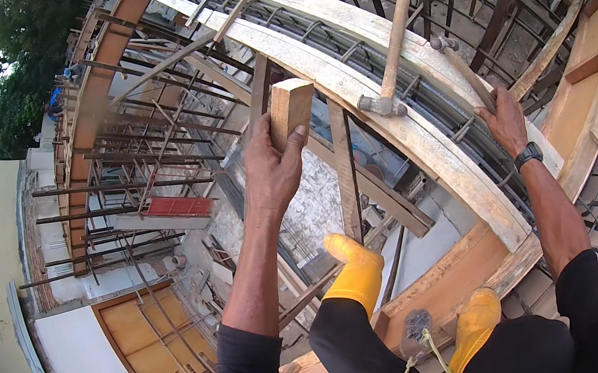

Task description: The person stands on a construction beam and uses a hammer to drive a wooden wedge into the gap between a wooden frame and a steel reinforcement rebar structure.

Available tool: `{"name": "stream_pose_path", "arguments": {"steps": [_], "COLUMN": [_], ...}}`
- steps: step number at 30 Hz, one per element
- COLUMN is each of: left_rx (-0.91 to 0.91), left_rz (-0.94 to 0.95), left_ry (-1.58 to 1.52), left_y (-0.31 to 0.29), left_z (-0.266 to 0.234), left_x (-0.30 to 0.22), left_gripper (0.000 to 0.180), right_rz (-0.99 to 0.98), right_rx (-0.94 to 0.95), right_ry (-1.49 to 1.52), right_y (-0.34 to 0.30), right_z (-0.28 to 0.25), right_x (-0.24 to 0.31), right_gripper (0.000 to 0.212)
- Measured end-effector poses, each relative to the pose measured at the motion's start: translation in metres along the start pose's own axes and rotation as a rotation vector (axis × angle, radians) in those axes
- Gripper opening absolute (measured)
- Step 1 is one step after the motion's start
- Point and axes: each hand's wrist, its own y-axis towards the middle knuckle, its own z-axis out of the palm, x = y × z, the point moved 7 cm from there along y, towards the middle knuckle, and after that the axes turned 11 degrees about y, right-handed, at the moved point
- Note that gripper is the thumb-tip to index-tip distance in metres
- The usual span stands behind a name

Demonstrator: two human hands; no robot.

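Observation:
My left hand (pixel 273 161) is wrapped round a short wooden block (pixel 291 113), held upright left of the curved white formwork boards (pixel 415 123). My right hand (pixel 505 122) grips the wooden handle of a hammer (pixel 466 71); its dark metal head points away from me above the far board. A second hammer (pixel 394 52) rests on the near board between my hands, its metal head toward me and its pale handle reaching across the gap. Steel reinforcing bars (pixel 372 56) run between the two boards.
My yellow boots (pixel 358 267) stand high over a drop, one forward at left, one by a brown plywood trough (pixel 442 285). A clear plastic bag (pixel 416 331) with string hangs near them. Timber props (pixel 345 171), rebar rods (pixel 173 144) and a red panel (pixel 176 206) lie below left.

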Motion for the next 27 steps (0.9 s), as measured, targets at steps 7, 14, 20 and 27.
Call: {"name": "stream_pose_path", "arguments": {"steps": [7,14,20,27], "left_rx": [-0.022,-0.086,0.005,0.021], "left_rz": [0.095,0.195,0.228,0.372], "left_ry": [0.013,0.063,0.158,0.298], "left_y": [0.127,0.218,0.220,0.223], "left_z": [0.109,0.168,0.195,0.202], "left_x": [0.035,0.022,0.024,0.026], "left_gripper": [0.051,0.051,0.049,0.053], "right_rz": [-0.036,0.029,0.035,0.104], "right_rx": [-0.023,0.014,0.006,0.019], "right_ry": [0.038,0.056,0.070,0.096], "right_y": [-0.002,-0.005,-0.004,-0.004], "right_z": [0.008,0.001,0.000,0.003], "right_x": [0.006,0.000,0.001,0.006], "right_gripper": [0.069,0.072,0.071,0.070]}}
